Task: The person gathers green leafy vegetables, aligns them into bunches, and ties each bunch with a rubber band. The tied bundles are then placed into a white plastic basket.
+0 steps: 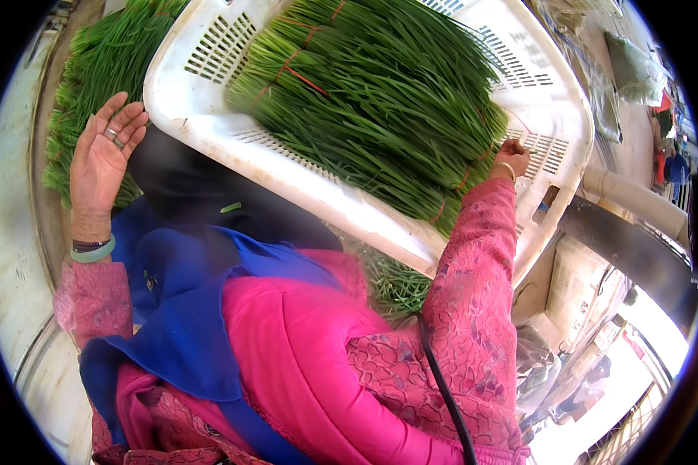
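Note:
Bundles of long green chives (372, 101), tied with red bands, lie side by side in a white slotted plastic crate (570, 105). Inside the crate's right end, my right hand (512, 159) is closed beside the chive tips, its fingers bent inward. A thin red strand loops just above these fingers; whether they grip it cannot be made out. My left hand (108, 151) is raised off the crate's near left corner, palm showing, fingers apart and holding nothing. It is close to more chives (124, 62) stacked on the left.
Loose green stems (399, 279) lie below the crate's near edge. A small cut piece of chive (230, 208) rests on the dark cloth over my lap. A dark cord (446, 387) crosses my right side. A pale pipe (636, 201) runs right of the crate.

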{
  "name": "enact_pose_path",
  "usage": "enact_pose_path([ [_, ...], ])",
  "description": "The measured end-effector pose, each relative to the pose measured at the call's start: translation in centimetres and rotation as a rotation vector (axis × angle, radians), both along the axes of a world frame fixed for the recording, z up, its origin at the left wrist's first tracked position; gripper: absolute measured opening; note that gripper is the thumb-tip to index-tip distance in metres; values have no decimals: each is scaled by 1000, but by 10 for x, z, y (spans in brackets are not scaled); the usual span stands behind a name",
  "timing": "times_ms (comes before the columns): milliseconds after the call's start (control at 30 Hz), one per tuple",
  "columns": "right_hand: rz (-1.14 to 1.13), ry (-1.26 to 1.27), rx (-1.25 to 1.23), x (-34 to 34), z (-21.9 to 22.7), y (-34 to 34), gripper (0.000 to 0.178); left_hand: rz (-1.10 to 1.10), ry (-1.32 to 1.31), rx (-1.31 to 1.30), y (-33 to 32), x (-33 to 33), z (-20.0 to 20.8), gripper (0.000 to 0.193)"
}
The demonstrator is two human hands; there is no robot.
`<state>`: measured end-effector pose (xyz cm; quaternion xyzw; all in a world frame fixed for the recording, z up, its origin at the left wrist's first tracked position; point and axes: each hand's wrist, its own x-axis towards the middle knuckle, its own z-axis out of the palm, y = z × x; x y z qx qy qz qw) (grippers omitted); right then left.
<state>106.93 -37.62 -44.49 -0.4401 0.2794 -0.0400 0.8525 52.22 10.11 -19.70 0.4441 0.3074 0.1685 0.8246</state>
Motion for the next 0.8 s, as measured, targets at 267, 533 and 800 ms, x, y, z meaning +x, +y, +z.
enact_pose_path([
  [267,781,-36,-333,-23,95,33,21,13,-35,-12,1,-6,-1,53],
  [533,1382,-233,-1402,-129,115,86,27,16,-80,-39,3,-25,-3,52],
  [800,1569,-187,-1561,-156,99,69,33,35,-74,-24,6,-35,-7,52],
])
